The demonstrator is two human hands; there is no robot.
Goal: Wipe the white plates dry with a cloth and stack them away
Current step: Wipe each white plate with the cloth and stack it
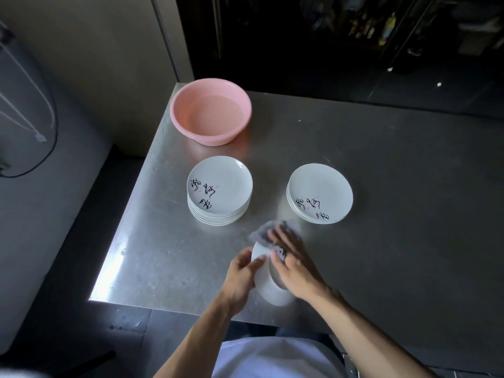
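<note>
Standing tilted at lower centre, the white plate (272, 293) is gripped by the curled left hand (242, 271), the flat right hand (296, 268) pressing a grey cloth (272, 228) on it; above stand a taller stack (219, 190), a lower stack (319, 193) and a pink basin (210, 115).

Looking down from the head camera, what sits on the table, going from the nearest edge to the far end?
The plate being wiped → the taller stack of plates and the shorter stack of plates, side by side → the pink basin. The cloth overlaps the held plate, so I leave it out.
</note>
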